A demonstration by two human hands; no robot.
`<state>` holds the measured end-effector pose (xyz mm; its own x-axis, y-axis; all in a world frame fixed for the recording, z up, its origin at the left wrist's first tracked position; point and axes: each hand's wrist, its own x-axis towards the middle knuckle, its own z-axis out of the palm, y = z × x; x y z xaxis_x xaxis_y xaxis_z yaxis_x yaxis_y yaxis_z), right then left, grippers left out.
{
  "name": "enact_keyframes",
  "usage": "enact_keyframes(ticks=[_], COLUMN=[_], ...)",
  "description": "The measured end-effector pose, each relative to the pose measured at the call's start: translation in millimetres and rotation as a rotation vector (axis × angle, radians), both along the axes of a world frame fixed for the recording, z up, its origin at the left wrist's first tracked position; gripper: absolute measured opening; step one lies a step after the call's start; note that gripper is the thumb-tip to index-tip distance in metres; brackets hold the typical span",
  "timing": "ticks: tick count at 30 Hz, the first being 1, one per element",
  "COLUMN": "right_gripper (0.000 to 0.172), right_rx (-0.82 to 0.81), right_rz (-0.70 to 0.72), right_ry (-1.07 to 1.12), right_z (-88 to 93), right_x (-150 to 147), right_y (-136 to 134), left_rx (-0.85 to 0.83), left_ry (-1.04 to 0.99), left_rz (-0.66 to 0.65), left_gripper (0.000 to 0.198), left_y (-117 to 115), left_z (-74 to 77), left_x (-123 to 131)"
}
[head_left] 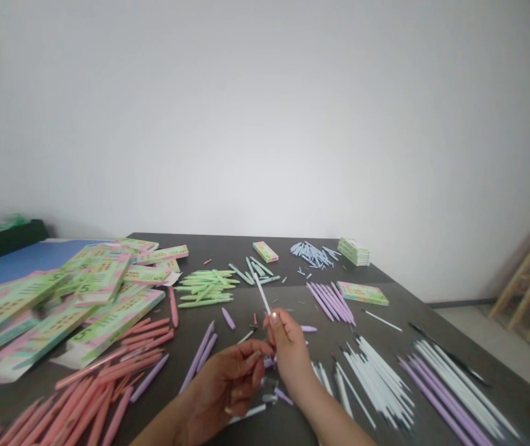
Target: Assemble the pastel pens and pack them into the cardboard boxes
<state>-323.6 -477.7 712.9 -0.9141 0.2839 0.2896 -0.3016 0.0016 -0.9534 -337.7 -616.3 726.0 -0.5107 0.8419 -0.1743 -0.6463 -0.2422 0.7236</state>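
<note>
My right hand (288,347) is closed on a white pen refill (262,294), which points up and away from me. Beside it, almost touching, my left hand (228,384) has its thumb and fingers pinched together; a tiny piece between them is too blurred to name. Under and around the hands lie purple pen barrels (200,350), a short purple pen part (228,318) and several small clear pieces (269,391). A fan of white refills (376,378) spreads just right of my right hand. Pink pen barrels (83,402) are heaped to the left of my left hand.
Printed pen boxes (102,272) pile up at left. Green barrels (207,288), teal barrels (253,271) and blue parts (314,254) lie farther back. A box stack (354,251) stands at the back right. Long purple and white sticks (451,390) lie near the table's right edge.
</note>
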Motion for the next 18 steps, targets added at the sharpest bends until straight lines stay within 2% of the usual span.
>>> enact_keyframes(ticks=[6,10,12,16,18], right_gripper=[0.036,0.037,0.037,0.036,0.036], right_rx=[-0.173,-0.066,0.012,0.019,0.009], right_rz=[0.063,0.065,0.051,0.025,0.01], right_ry=[-0.112,-0.071,-0.076,-0.105,-0.108], right_z=[3.5,5.9,7.4,8.5,6.9], right_x=[-3,-2,-1,-3,-5], right_y=[15,23,27,37,41], left_rx=[-0.065,-0.141,-0.262,-0.778,-0.889], left_ry=[0.048,0.142,0.339,0.94,1.085], left_rz=[0.087,0.064,0.091,0.216,0.263], left_gripper=[0.012,0.013,0.015,0.016,0.013], left_y=[-6,-11,-17,-27,-26], left_z=[-2.2,4.0,5.8,-1.7,-9.0], left_x=[-11,-15,-22,-41,-47])
